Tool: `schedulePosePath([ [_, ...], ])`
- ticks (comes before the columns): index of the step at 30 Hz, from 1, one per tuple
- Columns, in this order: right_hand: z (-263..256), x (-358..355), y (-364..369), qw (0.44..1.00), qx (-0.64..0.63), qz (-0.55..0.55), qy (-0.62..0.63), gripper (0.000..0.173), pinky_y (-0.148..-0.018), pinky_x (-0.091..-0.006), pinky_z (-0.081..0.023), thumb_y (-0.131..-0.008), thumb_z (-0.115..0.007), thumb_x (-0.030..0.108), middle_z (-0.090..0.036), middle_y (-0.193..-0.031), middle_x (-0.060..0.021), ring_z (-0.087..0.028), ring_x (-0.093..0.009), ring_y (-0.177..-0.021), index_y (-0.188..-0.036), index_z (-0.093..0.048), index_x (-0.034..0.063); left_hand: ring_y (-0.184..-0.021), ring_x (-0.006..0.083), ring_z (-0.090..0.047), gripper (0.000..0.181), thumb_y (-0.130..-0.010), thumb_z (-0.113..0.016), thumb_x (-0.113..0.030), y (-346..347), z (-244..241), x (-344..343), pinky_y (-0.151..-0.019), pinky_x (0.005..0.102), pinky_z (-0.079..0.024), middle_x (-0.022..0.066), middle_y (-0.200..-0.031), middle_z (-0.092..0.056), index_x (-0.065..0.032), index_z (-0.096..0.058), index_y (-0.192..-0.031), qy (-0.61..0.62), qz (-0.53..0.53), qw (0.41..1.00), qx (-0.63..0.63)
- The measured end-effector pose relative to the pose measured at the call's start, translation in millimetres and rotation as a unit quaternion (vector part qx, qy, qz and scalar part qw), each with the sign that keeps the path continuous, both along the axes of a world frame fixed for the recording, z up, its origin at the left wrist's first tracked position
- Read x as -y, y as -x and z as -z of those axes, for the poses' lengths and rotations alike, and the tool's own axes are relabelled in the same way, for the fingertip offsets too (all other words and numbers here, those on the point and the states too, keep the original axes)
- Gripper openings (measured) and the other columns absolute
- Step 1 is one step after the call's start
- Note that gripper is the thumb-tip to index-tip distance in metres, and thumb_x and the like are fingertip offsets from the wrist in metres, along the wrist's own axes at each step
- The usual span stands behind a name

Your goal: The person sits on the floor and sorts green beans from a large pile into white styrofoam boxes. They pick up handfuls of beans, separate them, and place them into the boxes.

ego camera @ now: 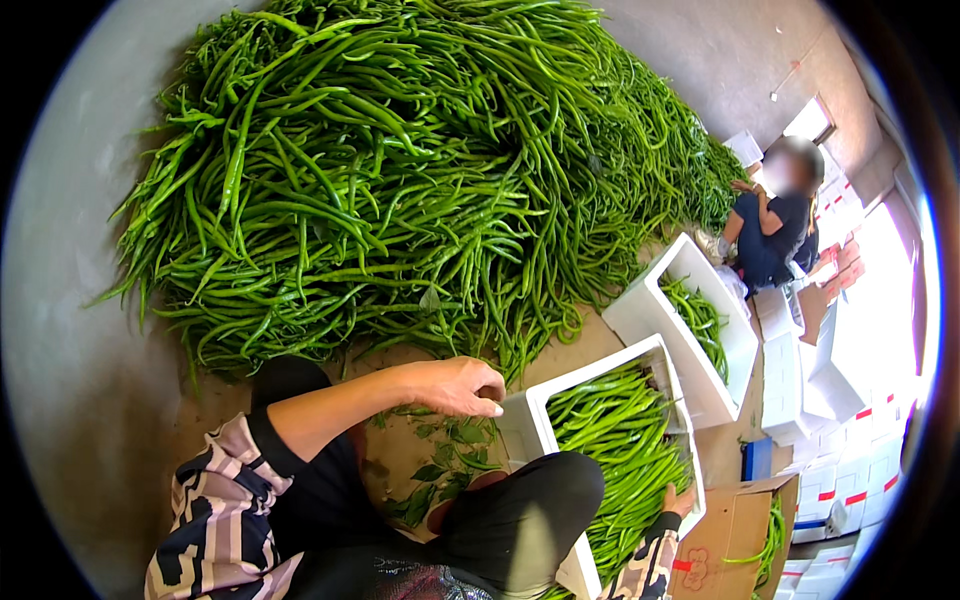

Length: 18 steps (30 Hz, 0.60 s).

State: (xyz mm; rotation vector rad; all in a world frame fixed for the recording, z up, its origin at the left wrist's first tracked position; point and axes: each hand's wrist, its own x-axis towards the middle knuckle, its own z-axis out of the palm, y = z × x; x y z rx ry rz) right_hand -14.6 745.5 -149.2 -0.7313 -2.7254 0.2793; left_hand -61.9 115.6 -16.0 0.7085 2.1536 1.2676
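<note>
A huge heap of long green chili peppers (pixel 360 180) lies on the floor before me. My left hand (pixel 457 386) hovers over the floor between the heap and a white foam box (pixel 525 431), its fingers bent and nothing seen in them. That box, close to my right knee, is filled with green peppers (pixel 615 435) lying roughly side by side. My right hand (pixel 679 501) is at the box's far right side, against the peppers and the inner wall; its fingers are partly hidden, so whether it grips anything is unclear.
Another white foam box (pixel 675 322), tilted, holds some peppers. A cardboard box (pixel 724 532) with peppers stands at the lower right. Loose leaves (pixel 431 472) lie between my legs. A person (pixel 772 217) sits beside the heap's far end, near many stacked white boxes (pixel 847 457).
</note>
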Motion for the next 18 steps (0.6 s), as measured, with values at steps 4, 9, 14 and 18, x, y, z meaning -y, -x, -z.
schedulePosePath([
  [4, -68.9, 93.8, 112.0, 0.985, -0.059, -0.159, 0.033, 0.057, -0.097, -0.0412, -0.044, -0.076, -0.073, 0.015, -0.059, -0.12, -0.0241, -0.057, -0.036, -0.11, -0.125, -0.054, -0.0056, -0.075, 0.0274, -0.061, 0.028, -0.089, -0.062, -0.025, 1.2, -21.8, 0.2, -0.069, 0.0365, -0.048, 0.0153, -0.085, -0.063, 0.0023, -0.063, -0.094, -0.064, -0.063, 0.993, -0.077],
  [9, -104.4, 319.4, 275.9, 0.925, -0.046, -0.358, 0.116, 0.065, -0.099, -0.0409, -0.043, -0.076, -0.074, 0.03, -0.059, -0.122, -0.0215, -0.056, -0.033, -0.115, -0.128, -0.053, -0.0016, -0.067, 0.0308, -0.056, 0.032, -0.085, -0.067, -0.028, -4.3, -23.5, 9.3, -0.061, 0.0423, -0.043, 0.0115, -0.076, -0.053, -0.0021, -0.054, -0.072, -0.041, -0.131, 0.974, -0.182],
  [14, -116.8, 466.7, 403.6, 0.894, -0.08, -0.435, 0.07, 0.082, -0.102, -0.0424, -0.039, -0.07, -0.076, 0.047, -0.055, -0.127, -0.0237, -0.051, -0.036, -0.119, -0.129, -0.051, -0.0033, -0.078, 0.036, -0.061, 0.036, -0.077, -0.073, -0.034, 12.7, -26.1, 16.6, -0.068, 0.0435, -0.049, 0.0149, -0.084, -0.057, -0.0023, -0.057, -0.084, 0.014, -0.106, 0.977, -0.182],
  [18, -108.9, 537.0, 477.8, 0.902, -0.098, -0.418, 0.038, 0.093, -0.101, -0.0443, -0.039, -0.064, -0.077, 0.054, -0.054, -0.126, -0.0267, -0.049, -0.039, -0.121, -0.13, -0.05, -0.0062, -0.086, 0.033, -0.062, 0.038, -0.076, -0.071, -0.027, 20.8, 2.2, 8.1, -0.076, 0.0431, -0.048, 0.0161, -0.091, -0.059, -0.0002, -0.055, -0.098, 0.062, -0.098, 0.968, -0.221],
])
